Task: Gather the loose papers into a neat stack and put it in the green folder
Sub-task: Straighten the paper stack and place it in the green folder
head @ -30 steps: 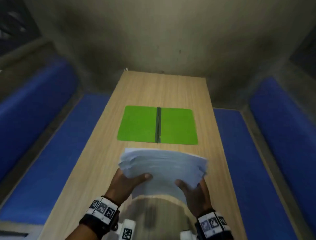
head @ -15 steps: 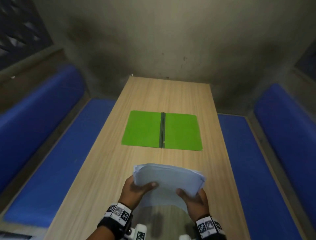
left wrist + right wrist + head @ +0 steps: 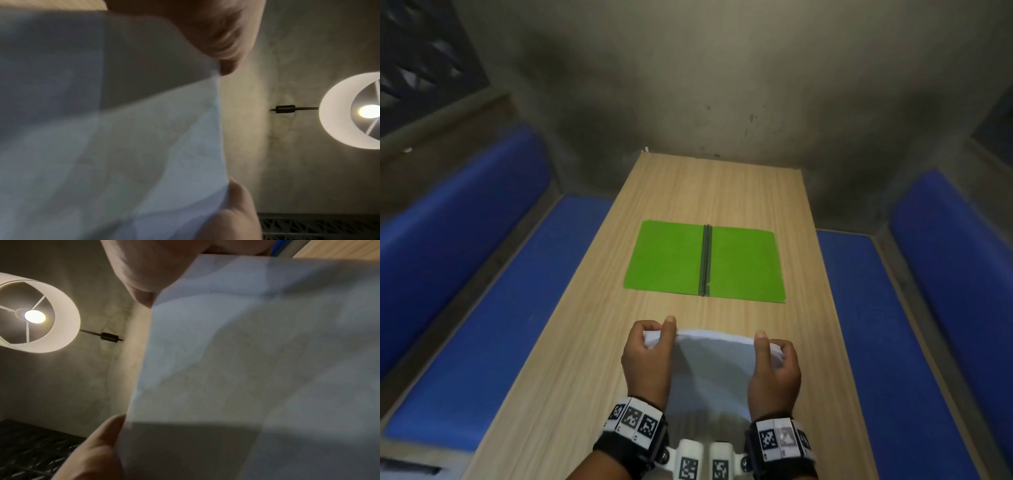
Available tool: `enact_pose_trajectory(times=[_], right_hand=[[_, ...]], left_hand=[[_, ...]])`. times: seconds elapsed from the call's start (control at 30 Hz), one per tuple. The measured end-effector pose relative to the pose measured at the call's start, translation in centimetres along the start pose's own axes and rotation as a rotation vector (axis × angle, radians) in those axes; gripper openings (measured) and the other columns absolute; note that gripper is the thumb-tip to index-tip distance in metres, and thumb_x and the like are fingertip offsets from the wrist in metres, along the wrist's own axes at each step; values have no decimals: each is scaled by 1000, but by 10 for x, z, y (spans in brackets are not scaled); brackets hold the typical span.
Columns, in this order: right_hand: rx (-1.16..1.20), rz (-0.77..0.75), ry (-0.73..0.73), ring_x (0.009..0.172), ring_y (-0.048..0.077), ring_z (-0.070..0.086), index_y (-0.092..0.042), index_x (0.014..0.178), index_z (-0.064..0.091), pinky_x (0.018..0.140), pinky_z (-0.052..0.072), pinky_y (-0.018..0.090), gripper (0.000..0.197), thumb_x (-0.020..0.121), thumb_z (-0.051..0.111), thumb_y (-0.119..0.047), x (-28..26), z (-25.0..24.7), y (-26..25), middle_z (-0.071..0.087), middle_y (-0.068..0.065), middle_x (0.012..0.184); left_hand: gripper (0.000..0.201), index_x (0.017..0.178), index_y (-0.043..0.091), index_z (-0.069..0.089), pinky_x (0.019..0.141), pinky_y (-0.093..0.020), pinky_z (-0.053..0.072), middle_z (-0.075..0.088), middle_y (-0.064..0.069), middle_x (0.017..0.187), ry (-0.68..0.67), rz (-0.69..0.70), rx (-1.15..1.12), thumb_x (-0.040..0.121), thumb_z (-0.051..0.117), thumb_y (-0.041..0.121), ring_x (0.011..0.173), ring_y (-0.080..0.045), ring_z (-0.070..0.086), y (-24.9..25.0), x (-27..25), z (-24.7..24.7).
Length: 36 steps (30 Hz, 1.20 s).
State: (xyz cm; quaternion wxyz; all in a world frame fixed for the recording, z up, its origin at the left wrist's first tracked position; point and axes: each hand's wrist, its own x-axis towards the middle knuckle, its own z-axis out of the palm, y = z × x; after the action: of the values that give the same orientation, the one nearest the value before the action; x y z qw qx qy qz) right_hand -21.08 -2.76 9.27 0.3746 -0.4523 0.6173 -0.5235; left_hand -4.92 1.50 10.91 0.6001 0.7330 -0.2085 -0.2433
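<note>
Fingers of the left hand are curled round the left edge of a stack of white paper sheets, thumb lying on the near face. The right hand grips the opposite edge of the stack in the same way, its fingers wrapped behind and thumb in front. Both wrist views show a thumb and fingers pinching the sheets at an edge, the paper filling most of each view. The stack stands roughly on edge between the hands, over the near part of the long light wooden worktop; whether its lower edge touches the surface cannot be told.

Farther along the worktop, apart from the stack, a bright green folder with a dark spine lies open and flat. Blue padded benches run along both sides. A round white lampshade with a lit bulb hangs overhead.
</note>
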Motion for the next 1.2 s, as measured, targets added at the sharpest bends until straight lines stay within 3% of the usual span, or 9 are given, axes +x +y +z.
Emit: enact_pose_trajectory(times=[0.1,0.23,0.43,0.6,0.73,0.83,0.97,1.1,1.2], right_hand=[[9,11,18,71,28,63,-20,80,55,64,56,46,41,78,62,-61,0,-1,4,64,4,73],[19,-12,-1,71,28,63,-19,80,56,64,55,45,51,74,57,-70,-1,-3,5,64,4,72],[131,2,-162,67,8,59,-22,79,59,63,50,27,66,53,62,-83,3,-12,12,63,1,74],[103,185,-315,83,19,71,-14,91,70,77,57,40,84,28,85,-68,1,-21,36,76,-1,85],[107,142,-316,83,21,71,-13,91,69,77,59,41,48,54,88,-37,5,-22,31,75,5,87],[84,121,-344,78,8,69,-18,91,67,67,57,21,62,45,86,-55,5,-23,36,74,-1,83],[46,192,-367,80,8,68,-23,91,67,71,58,29,34,64,87,-17,11,-14,40,73,-2,87],[31,176,-410,70,-2,69,-19,89,70,60,54,15,24,70,83,-10,36,-7,29,76,-13,79],[-19,175,-467,85,11,71,-15,103,68,69,57,23,28,77,77,-23,50,-12,33,75,-5,92]], left_hand=[[19,81,20,62,67,-23,41,68,2,82,-38,53,-30,86,70,36,73,2,59,-6,-5,-8],[13,84,23,61,70,-18,41,67,5,90,-79,79,-37,86,69,33,85,-2,59,-8,-15,-10],[56,106,28,59,77,-32,46,63,1,107,-243,70,-77,60,72,57,95,-12,58,-34,-8,-20],[73,104,18,67,69,-21,54,75,-7,95,-421,-53,-97,42,94,47,88,-15,72,-53,-3,-25],[40,93,15,74,64,-19,54,79,3,86,-412,-84,-91,58,93,22,80,-9,74,-44,-4,-22],[33,87,16,74,57,-16,53,78,6,79,-420,-142,-61,60,92,15,71,-5,73,-48,-3,-19],[33,84,23,72,59,-9,50,75,22,74,-482,-176,18,61,91,9,70,6,70,-62,4,-14],[38,85,16,73,61,-30,60,78,9,77,-492,-182,84,55,95,22,72,-11,75,-62,30,-7],[53,93,14,73,70,-39,61,79,3,87,-565,-186,95,48,94,33,81,-17,76,-60,53,-1]])
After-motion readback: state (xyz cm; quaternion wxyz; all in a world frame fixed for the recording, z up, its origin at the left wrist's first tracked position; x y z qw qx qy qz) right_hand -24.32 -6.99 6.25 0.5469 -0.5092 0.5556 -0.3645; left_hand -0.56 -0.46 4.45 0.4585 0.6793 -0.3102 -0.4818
